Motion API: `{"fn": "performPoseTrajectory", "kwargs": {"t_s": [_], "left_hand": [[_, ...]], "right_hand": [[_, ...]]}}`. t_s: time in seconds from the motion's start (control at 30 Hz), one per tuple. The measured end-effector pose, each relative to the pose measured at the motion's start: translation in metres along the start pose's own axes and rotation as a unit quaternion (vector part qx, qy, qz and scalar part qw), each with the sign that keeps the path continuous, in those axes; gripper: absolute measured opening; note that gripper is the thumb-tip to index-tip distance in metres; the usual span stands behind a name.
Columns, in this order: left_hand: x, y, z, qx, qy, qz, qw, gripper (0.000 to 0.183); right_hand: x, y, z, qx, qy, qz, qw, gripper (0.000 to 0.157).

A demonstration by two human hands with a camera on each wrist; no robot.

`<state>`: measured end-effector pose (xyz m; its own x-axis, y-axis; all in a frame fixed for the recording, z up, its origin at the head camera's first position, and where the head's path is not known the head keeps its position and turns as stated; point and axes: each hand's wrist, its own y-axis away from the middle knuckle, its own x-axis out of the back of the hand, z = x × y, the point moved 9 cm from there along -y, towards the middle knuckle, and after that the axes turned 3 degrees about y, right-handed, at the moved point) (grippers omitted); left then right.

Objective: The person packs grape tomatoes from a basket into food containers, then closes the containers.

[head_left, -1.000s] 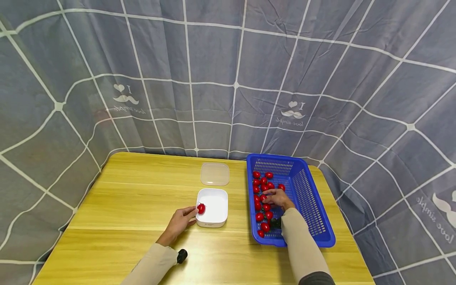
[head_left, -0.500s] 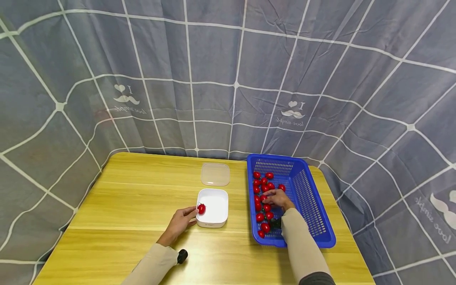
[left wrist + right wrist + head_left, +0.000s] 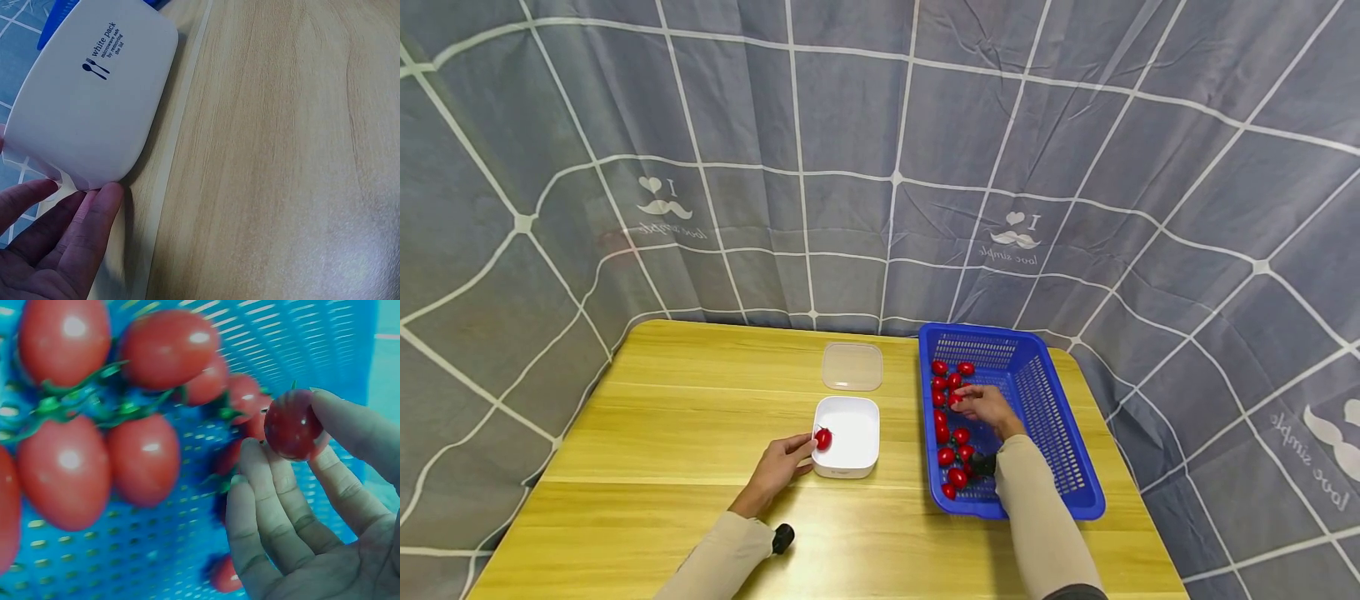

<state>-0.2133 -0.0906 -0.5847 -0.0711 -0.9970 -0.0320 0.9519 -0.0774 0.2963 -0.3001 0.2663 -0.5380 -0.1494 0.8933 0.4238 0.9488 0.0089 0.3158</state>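
Grey curtain (image 3: 850,108) behind wood table (image 3: 700,400) | right hand (image 3: 990,409) pinching one tomato (image 3: 289,428) in blue basket (image 3: 1054,421), more tomatoes (image 3: 942,434) nearby | left hand (image 3: 777,469) touching white box (image 3: 856,435), cannot tell if gripping | second tomato (image 3: 823,439) in box; clear lid (image 3: 852,367) beyond

You're in a curtained-off booth: wood-grain counter (image 3: 677,400), grey grid-pattern curtains (image 3: 850,108) behind and on both sides, "love simple" print (image 3: 1015,240) reading mirrored. Kitchenware on your counter: blue perforated basket (image 3: 1047,408), white box (image 3: 87,119) marked "microwave safe". Can't tell whether the room beyond is home or studio.
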Motion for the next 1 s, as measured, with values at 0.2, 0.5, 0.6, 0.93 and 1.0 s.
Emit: {"fn": "performPoseTrajectory", "kwargs": {"t_s": [0.2, 0.5, 0.6, 0.93, 1.0], "left_hand": [[-0.001, 0.001, 0.001, -0.002, -0.003, -0.010, 0.9999, 0.044], [-0.001, -0.002, 0.000, 0.001, 0.002, -0.011, 0.9999, 0.045], [0.000, -0.003, -0.001, 0.001, 0.002, -0.010, 0.9999, 0.045], [-0.002, -0.002, -0.002, -0.002, -0.004, -0.012, 0.9999, 0.044], [-0.001, -0.002, -0.002, 0.000, -0.006, -0.010, 0.9999, 0.044]], "right_hand": [[0.000, 0.005, -0.016, 0.019, -0.018, 0.001, 1.000, 0.036], [-0.005, 0.018, -0.042, 0.044, -0.060, 0.001, 0.997, 0.037], [-0.008, 0.022, -0.050, 0.054, -0.082, -0.005, 0.995, 0.037], [-0.020, 0.034, -0.069, 0.082, -0.123, -0.026, 0.989, 0.038], [-0.024, 0.035, -0.073, 0.087, -0.124, -0.028, 0.988, 0.038]]}}
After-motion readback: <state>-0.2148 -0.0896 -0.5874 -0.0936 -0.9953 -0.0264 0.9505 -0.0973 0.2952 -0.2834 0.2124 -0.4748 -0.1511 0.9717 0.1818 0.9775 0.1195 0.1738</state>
